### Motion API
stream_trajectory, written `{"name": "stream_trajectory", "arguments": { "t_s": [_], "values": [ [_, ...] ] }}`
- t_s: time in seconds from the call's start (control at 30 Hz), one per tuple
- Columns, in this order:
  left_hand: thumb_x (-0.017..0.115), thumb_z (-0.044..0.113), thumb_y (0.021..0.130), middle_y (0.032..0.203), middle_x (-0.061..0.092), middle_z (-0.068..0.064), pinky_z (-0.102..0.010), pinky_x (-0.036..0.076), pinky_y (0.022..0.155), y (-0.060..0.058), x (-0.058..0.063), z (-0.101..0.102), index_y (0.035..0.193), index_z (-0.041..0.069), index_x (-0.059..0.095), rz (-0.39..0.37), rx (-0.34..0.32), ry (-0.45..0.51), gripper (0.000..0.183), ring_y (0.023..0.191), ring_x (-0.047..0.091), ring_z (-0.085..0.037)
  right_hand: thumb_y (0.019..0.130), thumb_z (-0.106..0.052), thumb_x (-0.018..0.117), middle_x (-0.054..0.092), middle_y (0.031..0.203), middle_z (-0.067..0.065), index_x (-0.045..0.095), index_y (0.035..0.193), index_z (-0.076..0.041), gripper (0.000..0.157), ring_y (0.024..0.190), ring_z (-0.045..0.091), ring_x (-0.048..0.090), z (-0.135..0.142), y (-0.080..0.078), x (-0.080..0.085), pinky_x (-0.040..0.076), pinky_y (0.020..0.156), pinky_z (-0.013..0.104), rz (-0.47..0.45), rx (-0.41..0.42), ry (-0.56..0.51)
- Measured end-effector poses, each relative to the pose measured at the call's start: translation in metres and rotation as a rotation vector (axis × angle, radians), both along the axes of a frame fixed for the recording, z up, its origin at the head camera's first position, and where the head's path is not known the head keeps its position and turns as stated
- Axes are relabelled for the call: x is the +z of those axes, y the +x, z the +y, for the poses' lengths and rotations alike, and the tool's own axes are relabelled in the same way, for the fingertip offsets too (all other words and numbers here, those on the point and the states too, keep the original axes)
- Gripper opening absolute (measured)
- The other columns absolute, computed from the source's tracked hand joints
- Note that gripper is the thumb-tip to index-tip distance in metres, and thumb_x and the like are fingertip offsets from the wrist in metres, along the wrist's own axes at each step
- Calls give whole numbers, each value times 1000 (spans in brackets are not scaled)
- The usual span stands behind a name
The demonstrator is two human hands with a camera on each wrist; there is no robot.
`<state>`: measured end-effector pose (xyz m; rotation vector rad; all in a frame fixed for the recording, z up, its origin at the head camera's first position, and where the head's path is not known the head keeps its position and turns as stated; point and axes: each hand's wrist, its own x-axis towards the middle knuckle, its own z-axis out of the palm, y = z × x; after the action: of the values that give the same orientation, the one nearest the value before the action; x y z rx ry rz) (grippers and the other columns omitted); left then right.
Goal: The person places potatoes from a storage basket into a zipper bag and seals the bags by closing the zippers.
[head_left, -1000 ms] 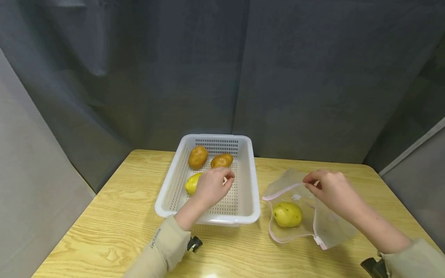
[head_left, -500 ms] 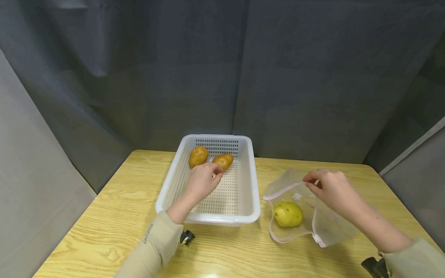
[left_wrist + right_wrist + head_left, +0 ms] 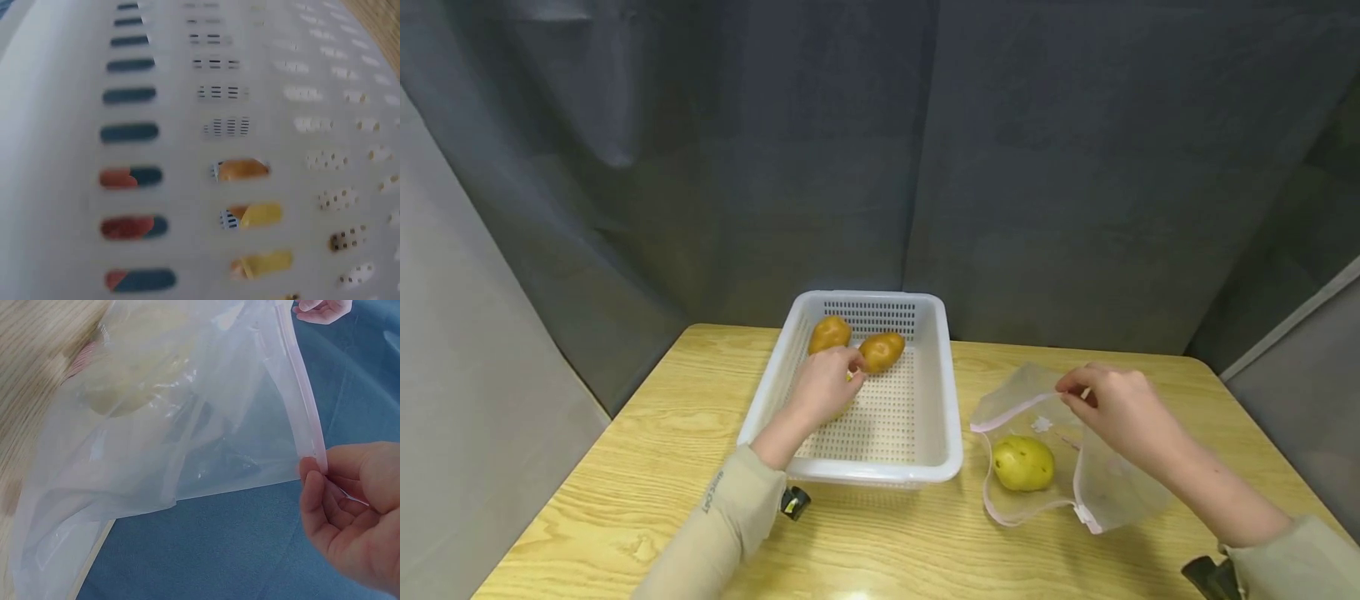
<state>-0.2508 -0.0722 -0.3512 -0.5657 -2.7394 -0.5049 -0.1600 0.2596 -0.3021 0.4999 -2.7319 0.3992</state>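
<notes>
My left hand reaches down into a white plastic basket, its fingers and thumb curled round a yellow potato that they mostly cover. Through the basket's slots, the left wrist view shows parts of that yellow potato with fingers beside it. Two brown potatoes lie just beyond the hand. Over on the right, my right hand pinches the pink-edged rim of a clear zip bag, holding its mouth open. Inside the bag sits another yellow potato.
Basket and bag stand side by side on a wood-grain table. Dark cloth hangs behind the table, with pale panels at both sides. The bag's zip slider is at its front corner.
My left hand has shifted left and lower over the yellow potato in the basket, closing its fingers round it. The right hand keeps its pinch on the bag, nearly still.
</notes>
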Motion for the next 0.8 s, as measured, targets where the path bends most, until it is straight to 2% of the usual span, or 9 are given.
{"name": "stream_trajectory", "arguments": {
  "t_s": [0.33, 0.8],
  "values": [
    [63, 19, 80, 87, 65, 0, -31, 48, 61, -5, 2, -4, 90, 15, 68, -17, 49, 0, 12, 73, 60, -18, 76, -5, 69, 66, 79, 6, 68, 83, -4, 7, 59, 10, 57, 1, 0, 0, 45, 49, 22, 19, 7, 4],
    [63, 19, 80, 87, 66, -1, -32, 48, 61, -6, 3, -5, 89, 14, 68, -12, 57, -11, 12, 71, 60, -18, 76, -5, 68, 65, 78, 5, 68, 82, -6, 5, 59, 9, 56, 1, 1, -2, 44, 49, 21, 12, 1, 2]
  ]
}}
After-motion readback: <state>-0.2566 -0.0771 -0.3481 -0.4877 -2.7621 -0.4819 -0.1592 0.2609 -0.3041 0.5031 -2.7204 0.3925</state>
